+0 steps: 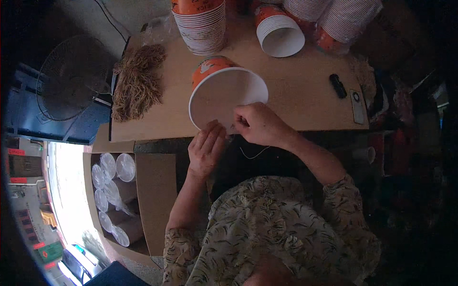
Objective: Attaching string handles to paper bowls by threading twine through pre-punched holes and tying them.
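A large orange paper bucket with a white rim lies on its side at the table's near edge, its open mouth facing me. My left hand is at the lower part of the rim, fingers bent and pressed together. Just beside it, my right hand is closed with thumb and forefinger pinched, in front of the mouth's lower right. A thin pale string hangs in a curve below the hands; whether it runs into the fingers cannot be told. What either hand pinches is hidden.
On the wooden table stand a bundle of brown cords, nested buckets, a tipped stack, a black object and a pale flat object. A carton of plastic-wrapped stacks and a fan are at left.
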A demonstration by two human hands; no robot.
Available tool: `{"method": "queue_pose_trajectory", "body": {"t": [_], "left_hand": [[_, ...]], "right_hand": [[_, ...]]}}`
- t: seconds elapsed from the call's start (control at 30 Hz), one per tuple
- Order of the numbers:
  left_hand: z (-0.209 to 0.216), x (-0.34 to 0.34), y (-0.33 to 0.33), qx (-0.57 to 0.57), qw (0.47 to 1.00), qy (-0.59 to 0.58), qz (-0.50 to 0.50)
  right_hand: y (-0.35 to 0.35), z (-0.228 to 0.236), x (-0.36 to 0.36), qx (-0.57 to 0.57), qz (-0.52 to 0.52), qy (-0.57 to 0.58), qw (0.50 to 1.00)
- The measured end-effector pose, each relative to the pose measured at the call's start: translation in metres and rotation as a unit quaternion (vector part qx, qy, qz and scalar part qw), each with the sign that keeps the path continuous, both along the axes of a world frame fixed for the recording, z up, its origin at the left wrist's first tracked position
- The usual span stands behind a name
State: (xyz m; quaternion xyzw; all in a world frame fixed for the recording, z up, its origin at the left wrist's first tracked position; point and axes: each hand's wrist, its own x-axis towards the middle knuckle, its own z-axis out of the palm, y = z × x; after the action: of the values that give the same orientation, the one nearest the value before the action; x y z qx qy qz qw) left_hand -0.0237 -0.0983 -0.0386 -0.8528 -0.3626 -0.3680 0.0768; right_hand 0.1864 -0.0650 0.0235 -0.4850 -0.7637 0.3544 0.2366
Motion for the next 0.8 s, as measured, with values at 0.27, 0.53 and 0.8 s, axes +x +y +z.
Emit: {"method": "queue_pose_trajectory", "body": {"t": [0.27, 0.53, 0.8], "left_hand": [[-0.0008, 0.0003, -0.0009, -0.005, 1.000, 0.009, 0.013], [0.0011, 0.0028, 0.0006, -0.005, 1.000, 0.005, 0.013], [-0.0014, 0.0021, 0.0001, -0.011, 1.000, 0.010, 0.012]], "right_hand": [[0.0020, 0.0027, 0.0021, 0.011, 0.002, 0.014, 1.000], [0.0016, 0.0018, 0.0042, -0.003, 0.008, 0.033, 0.999], [0.0016, 0.0002, 0.0045, 0.016, 0.011, 0.019, 1.000]]}}
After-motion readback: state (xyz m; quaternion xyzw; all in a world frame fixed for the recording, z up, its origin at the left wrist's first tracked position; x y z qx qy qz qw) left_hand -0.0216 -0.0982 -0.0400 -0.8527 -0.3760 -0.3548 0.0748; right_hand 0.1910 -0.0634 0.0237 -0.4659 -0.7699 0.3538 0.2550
